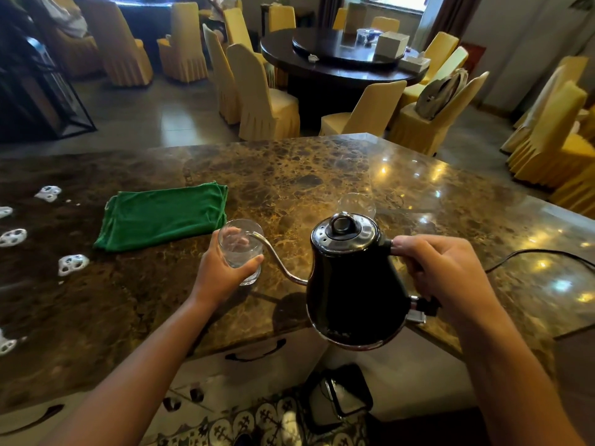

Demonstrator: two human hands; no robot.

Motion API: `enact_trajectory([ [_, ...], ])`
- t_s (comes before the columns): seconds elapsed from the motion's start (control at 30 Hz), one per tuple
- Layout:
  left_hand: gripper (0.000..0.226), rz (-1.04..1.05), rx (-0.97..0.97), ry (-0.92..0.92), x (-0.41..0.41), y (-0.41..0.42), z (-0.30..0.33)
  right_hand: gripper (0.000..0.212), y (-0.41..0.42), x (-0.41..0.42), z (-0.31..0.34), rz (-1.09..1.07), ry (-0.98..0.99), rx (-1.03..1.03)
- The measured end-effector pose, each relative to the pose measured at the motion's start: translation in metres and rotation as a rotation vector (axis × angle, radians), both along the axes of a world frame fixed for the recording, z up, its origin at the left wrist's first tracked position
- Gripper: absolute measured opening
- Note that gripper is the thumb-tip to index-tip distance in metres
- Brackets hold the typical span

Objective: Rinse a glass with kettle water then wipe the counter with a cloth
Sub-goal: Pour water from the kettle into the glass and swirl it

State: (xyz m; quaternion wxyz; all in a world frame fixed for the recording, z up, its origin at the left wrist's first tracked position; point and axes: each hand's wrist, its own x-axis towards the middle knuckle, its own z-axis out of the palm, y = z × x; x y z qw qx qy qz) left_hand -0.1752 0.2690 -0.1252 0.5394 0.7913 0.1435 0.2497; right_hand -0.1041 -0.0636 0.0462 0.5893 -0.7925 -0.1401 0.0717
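Head view looks down on a broad marble counter [322,175], brown with gold veins and a polished, reflective top; everything below is placed from the kettle. That kettle [351,281] is black, glossy and pear-shaped, with a domed lid and knob, held off the counter and tipped toward the left. The right hand [441,272] is wrapped around its handle on the kettle's right side. Beyond the kettle and to its left lies a green cloth [164,217], folded, soft and flat on the stone. Just left of the kettle stands the glass [240,249], clear and short, gripped around its wall by the left hand [222,272], with some water apparently inside. A second glass [355,204] sits just behind the kettle. The thin gooseneck spout [273,252] runs leftward and upward from the kettle's base, its tip over the glass rim. So the pour line runs right to left, and the left hand is nearer the glass. White foam blobs [72,263] dot the counter well left of the kettle.
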Motion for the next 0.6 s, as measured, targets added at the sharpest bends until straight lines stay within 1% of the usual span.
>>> enact_trajectory([
  [0.07, 0.070, 0.004, 0.006, 0.002, 0.000, 0.000, 0.000, 0.045, -0.002, -0.006, -0.005, -0.022, 0.055, 0.061],
  [0.13, 0.073, 0.010, 0.011, 0.010, 0.000, -0.001, 0.000, 0.046, -0.002, -0.011, -0.010, -0.030, 0.090, 0.104],
  [0.27, 0.077, 0.003, -0.006, 0.011, 0.000, 0.000, -0.002, 0.039, -0.005, -0.017, -0.015, -0.046, 0.146, 0.178],
  [0.4, 0.076, 0.010, 0.005, 0.006, -0.001, -0.004, 0.001, 0.049, -0.007, -0.020, -0.018, -0.069, 0.180, 0.244],
  [0.6, 0.074, 0.012, 0.014, 0.010, -0.001, -0.004, 0.002, 0.050, -0.016, -0.022, -0.027, -0.068, 0.225, 0.322],
])
